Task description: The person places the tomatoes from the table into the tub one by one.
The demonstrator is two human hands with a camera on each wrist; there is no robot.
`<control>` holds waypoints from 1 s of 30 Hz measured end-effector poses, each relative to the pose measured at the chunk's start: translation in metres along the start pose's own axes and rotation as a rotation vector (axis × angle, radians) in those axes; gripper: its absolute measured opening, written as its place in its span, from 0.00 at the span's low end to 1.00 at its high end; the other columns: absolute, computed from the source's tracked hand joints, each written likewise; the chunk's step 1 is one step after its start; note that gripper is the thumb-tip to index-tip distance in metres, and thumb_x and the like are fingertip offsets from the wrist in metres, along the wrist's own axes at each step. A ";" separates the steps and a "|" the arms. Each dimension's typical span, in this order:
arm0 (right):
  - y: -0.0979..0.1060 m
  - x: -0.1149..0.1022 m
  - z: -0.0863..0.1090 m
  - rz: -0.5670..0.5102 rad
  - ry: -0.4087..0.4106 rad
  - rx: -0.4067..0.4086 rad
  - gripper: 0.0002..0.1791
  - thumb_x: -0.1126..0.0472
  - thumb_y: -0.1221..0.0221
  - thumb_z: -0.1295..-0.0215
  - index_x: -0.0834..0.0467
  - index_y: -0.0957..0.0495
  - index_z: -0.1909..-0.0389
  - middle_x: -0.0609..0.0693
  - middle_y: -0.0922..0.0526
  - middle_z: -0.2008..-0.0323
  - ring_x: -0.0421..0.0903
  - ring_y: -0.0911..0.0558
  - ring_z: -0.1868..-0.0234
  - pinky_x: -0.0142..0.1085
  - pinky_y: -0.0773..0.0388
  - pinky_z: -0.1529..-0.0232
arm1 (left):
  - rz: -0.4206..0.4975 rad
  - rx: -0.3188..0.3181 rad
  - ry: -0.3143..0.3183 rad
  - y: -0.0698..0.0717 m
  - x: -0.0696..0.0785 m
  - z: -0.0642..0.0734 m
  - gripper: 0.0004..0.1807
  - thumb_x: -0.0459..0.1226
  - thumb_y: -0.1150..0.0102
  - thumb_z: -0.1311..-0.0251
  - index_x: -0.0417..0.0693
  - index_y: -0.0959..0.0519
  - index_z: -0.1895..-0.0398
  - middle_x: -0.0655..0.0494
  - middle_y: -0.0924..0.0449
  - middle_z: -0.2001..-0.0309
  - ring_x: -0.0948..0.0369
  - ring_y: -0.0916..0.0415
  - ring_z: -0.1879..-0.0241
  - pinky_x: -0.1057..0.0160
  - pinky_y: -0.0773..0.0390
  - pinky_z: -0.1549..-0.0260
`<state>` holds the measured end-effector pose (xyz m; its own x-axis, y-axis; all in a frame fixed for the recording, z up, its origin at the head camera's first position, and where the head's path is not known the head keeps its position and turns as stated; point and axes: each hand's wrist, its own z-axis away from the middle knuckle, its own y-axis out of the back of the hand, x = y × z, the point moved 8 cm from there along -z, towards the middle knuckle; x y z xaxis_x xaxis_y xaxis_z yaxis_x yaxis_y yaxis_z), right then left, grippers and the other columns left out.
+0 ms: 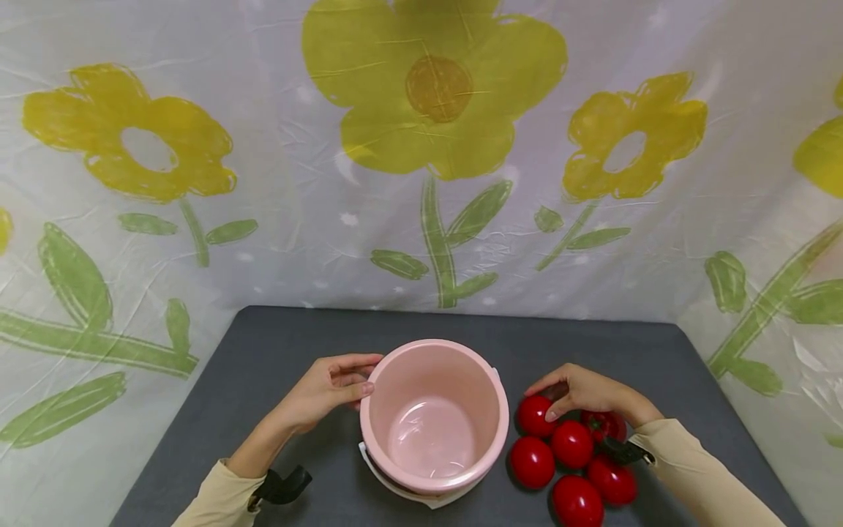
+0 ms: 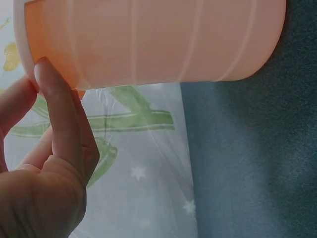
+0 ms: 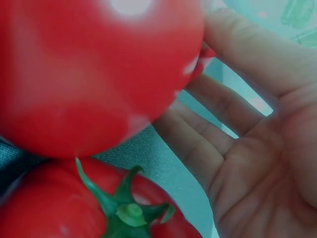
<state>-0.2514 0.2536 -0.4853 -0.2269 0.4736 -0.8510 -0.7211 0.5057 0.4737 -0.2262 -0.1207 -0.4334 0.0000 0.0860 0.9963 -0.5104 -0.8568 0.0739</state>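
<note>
A pink bucket stands upright on the dark table, its mouth facing up and nothing inside. My left hand holds its rim from the left, thumb at the lip and fingers against the outer wall. On the right, my right hand grips a red tomato from above, with the thumb on its near side and fingers over the far side. Seen from the right wrist, a nearer tomato hides most of the held one. Several other tomatoes lie close around it.
A tomato with a green stem sits beneath the right wrist. The bucket's white handle hangs down along its near side. Behind the dark table hangs a white curtain printed with yellow flowers.
</note>
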 end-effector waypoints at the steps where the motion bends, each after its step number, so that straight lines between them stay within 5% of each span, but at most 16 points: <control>1: 0.000 0.000 0.001 0.002 0.003 0.004 0.26 0.61 0.30 0.44 0.67 0.21 0.44 0.63 0.14 0.52 0.41 0.14 0.57 0.29 0.17 0.59 | 0.000 -0.002 -0.001 -0.001 0.000 0.000 0.32 0.35 0.37 0.36 0.32 0.34 0.31 0.32 0.26 0.40 0.68 0.17 0.58 0.66 0.15 0.64; 15: 0.027 -0.020 0.005 0.018 -0.055 0.085 0.27 0.61 0.29 0.45 0.64 0.20 0.44 0.65 0.16 0.48 0.52 0.14 0.52 0.31 0.16 0.58 | 0.016 -0.019 -0.035 -0.002 0.002 -0.001 0.30 0.34 0.39 0.35 0.31 0.34 0.32 0.27 0.29 0.39 0.67 0.17 0.53 0.64 0.15 0.61; 24: 0.045 -0.045 0.001 0.014 -0.051 0.089 0.28 0.61 0.28 0.46 0.65 0.21 0.43 0.66 0.16 0.49 0.49 0.13 0.54 0.34 0.15 0.57 | 0.061 -0.008 -0.032 -0.004 -0.003 -0.003 0.30 0.32 0.41 0.34 0.27 0.37 0.33 0.48 0.22 0.49 0.66 0.17 0.56 0.65 0.15 0.61; 30: 0.054 -0.062 0.000 0.052 -0.064 0.094 0.29 0.59 0.28 0.46 0.63 0.21 0.42 0.64 0.16 0.48 0.49 0.14 0.53 0.33 0.15 0.57 | 0.086 0.044 -0.029 -0.003 -0.004 -0.007 0.29 0.31 0.40 0.35 0.27 0.37 0.34 0.46 0.22 0.50 0.67 0.18 0.57 0.65 0.15 0.61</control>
<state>-0.2763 0.2517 -0.4066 -0.2181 0.5444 -0.8100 -0.6440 0.5433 0.5386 -0.2304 -0.1151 -0.4383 -0.0169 -0.0029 0.9999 -0.4716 -0.8817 -0.0106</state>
